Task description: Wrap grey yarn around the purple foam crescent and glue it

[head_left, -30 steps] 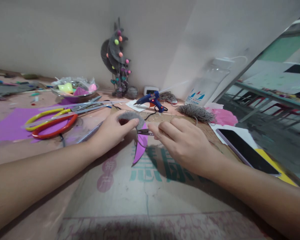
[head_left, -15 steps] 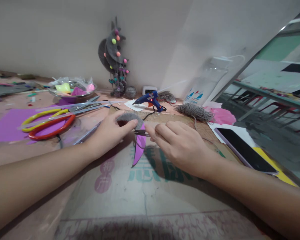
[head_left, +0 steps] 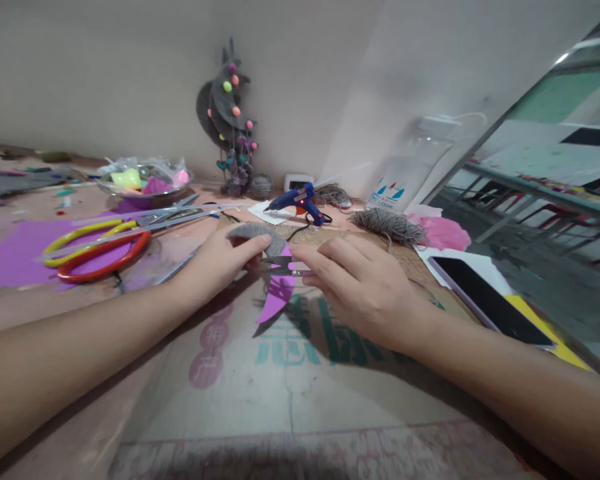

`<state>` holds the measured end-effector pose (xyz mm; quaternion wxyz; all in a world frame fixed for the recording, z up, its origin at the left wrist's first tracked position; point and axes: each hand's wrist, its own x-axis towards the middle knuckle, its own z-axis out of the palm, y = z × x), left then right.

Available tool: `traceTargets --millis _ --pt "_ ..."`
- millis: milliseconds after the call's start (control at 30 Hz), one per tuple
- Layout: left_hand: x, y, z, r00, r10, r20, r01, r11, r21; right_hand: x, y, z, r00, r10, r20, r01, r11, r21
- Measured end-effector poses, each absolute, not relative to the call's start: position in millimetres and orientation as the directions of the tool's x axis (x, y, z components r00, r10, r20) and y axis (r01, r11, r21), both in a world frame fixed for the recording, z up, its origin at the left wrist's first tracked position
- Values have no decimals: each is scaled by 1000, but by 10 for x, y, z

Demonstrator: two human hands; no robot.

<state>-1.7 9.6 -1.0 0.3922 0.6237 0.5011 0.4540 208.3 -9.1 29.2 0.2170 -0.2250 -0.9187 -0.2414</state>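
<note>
My left hand grips a curved crescent piece, its upper part wrapped in grey yarn and its lower tip bare purple. In my right hand are small snips, held level with their dark blades pointing left across the crescent, just below the wrapped part. The blades look parted. Whether they touch the yarn cannot be made out. Both hands are above a printed cardboard sheet.
Behind the hands lie a blue glue gun and a grey yarn bundle. Red-and-yellow-handled scissors and a bowl are at left. At right are a phone and a bottle.
The crescent's purple tip has swung to the left. The snips' blades have spread apart and now show more clearly over the purple part. Both hands stay in nearly the same place.
</note>
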Motion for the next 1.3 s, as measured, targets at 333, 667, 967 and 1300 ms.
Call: traceTargets --millis 333,667,967,1300 --pt "-26 113 -37 131 987 95 183 -118 976 2030 25 77 -718 364 593 557 812 176" --pt "-25 141 -60 148 988 55 184 -82 980 2020 16 68 -742 364 562 541 821 183" --pt "-40 149 -65 135 979 150 342 -189 921 2302 514 13 -390 796 463 758 562 -329" --pt "-23 59 2 202 964 173 350 -236 906 1999 196 94 -512 836 199 469 465 -751"
